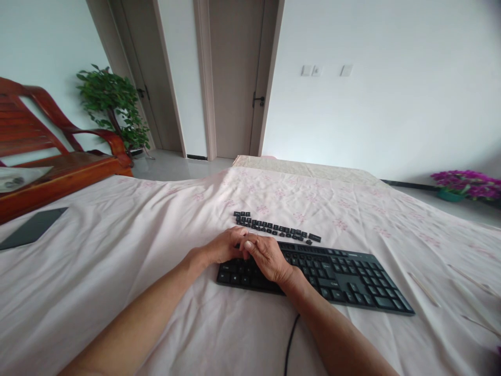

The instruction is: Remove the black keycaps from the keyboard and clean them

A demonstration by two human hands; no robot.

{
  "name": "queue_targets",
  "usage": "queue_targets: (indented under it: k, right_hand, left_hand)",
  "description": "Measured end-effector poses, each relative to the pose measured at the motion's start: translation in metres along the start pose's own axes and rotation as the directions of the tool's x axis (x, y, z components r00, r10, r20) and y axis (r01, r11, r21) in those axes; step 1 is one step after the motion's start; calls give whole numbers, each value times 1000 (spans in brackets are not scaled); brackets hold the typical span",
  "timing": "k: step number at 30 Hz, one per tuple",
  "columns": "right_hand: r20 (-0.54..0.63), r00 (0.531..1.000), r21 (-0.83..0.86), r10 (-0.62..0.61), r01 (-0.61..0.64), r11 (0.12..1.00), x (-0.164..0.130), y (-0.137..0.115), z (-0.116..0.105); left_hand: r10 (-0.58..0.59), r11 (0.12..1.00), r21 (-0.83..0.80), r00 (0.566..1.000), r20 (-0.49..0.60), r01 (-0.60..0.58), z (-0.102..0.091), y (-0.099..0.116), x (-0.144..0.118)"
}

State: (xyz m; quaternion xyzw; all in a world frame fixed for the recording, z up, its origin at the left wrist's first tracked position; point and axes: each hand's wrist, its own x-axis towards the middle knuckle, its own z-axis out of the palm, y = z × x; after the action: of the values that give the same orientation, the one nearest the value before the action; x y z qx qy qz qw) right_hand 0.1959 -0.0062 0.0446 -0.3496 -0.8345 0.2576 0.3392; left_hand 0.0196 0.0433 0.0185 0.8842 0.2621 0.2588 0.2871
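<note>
A black keyboard [352, 284] lies on the cloth, with its cable running toward me. Over its left part my left hand [227, 245] and my right hand [270, 257] meet, fingers bent and pressed close together. A thin, pale, wire-like line shows at the fingertips, too small to name. What the fingers hold, if anything, is hidden, and so are the keys beneath them. Just behind the keyboard, several loose black keycaps [287, 230] lie in rows. Part of the top rows of the keyboard looks bare of caps.
Pink-white flowered cloth [176, 308] covers the surface, with wrinkles. Several thin sticks [425, 289] lie to the right. A dark flat panel [33, 228] rests at the left edge, near a wooden bench [90, 169]. Purple flowers [469, 183] stand on the floor at the far right.
</note>
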Motion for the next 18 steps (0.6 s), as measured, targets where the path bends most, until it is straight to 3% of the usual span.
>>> queue_targets:
  k: [9, 18]
  right_hand:
    - [-38, 999, 71, 37, -34, 997, -2, 4, 2]
    - [-173, 983, 153, 57, -30, 988, -8, 2, 2]
  left_hand:
    - [14, 999, -46, 1000, -22, -15, 3, 1, -2]
    - [34, 996, -84, 999, -32, -37, 1, 12, 1]
